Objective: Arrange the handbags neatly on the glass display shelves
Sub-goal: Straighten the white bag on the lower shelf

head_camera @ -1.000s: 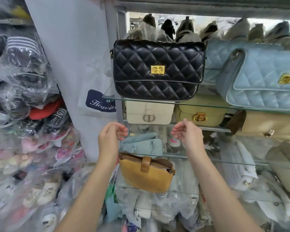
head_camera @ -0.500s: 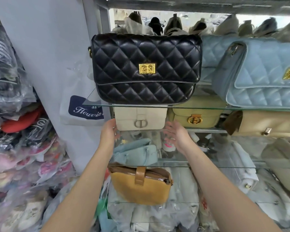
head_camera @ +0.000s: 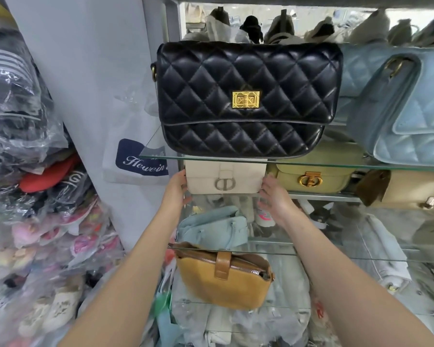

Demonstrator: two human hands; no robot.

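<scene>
Flanking the cream handbag (head_camera: 226,177) — left hand (head_camera: 177,189), right hand (head_camera: 273,196).

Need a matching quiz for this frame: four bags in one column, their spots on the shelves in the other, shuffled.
1 black quilted bag
2 cream bag
3 mustard bag
4 olive bag

A between left hand and right hand
B lowest, brown strap over zip
C on upper glass shelf
D right of the cream bag, gold clasp

Pairs: 1-C, 2-A, 3-B, 4-D
</scene>
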